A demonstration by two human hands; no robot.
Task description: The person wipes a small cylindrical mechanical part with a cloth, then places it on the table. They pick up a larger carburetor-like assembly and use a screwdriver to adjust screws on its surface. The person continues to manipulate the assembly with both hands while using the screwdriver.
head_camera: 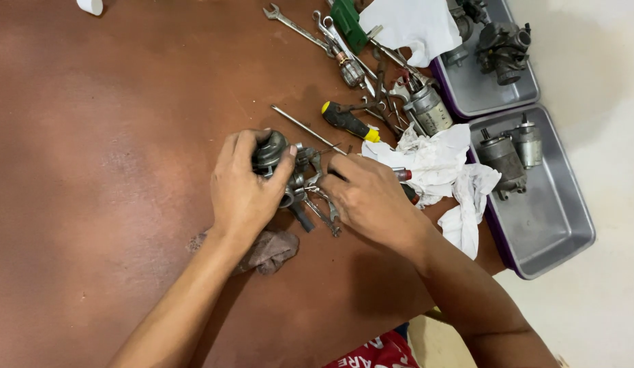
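Note:
My left hand grips a small grey metal engine part, round on top, holding it on the brown table. My right hand is closed on a tool with a red and black handle, its tip pointing left into the part's fittings. Several small wrenches lie under and between the two hands. A dirty brown rag sits beneath my left wrist.
A black and yellow screwdriver, a thin metal rod, spanners and a cylindrical metal part lie beyond the hands. White cloths lie right. Two grey trays with metal parts stand at the right table edge.

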